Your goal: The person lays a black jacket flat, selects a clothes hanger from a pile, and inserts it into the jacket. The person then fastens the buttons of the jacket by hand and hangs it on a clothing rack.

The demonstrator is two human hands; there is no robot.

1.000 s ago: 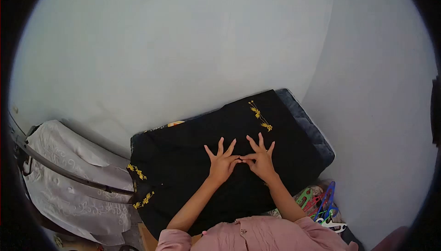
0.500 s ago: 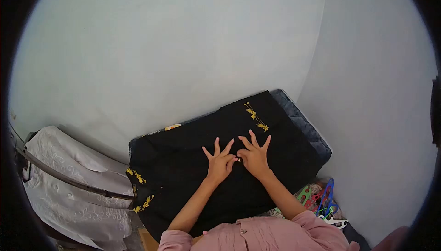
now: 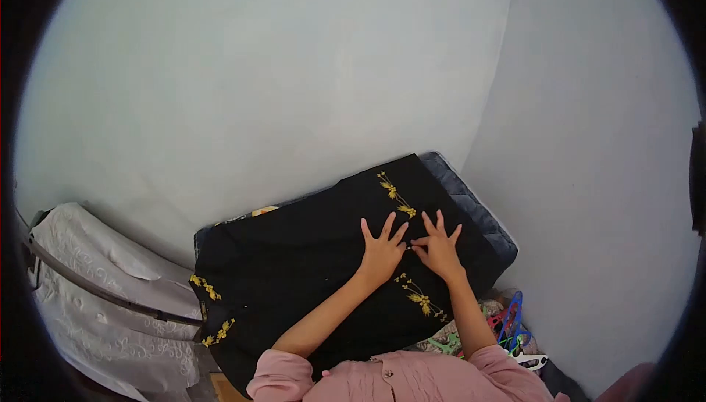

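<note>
A black garment with yellow flower embroidery lies spread over a dark blue padded surface. Around the middle of its right half, my left hand pinches the cloth with thumb and index finger while its other fingers fan out. Facing it, my right hand makes the same kind of pinch, its remaining fingers raised and spread. Between the fingertips shows a small pale button-like dot. Other small pale dots lie in a row along the cloth to the left.
To the left, a white embroidered garment hangs by a curved dark metal bar. Plastic hangers in blue, red, green and white lie at the lower right. Pale walls meet in a corner behind the padded surface.
Both hands have moved right along the garment to another small pale dot, still pinching. Yellow embroidery beside my right forearm has come into sight. The view has shifted slightly.
</note>
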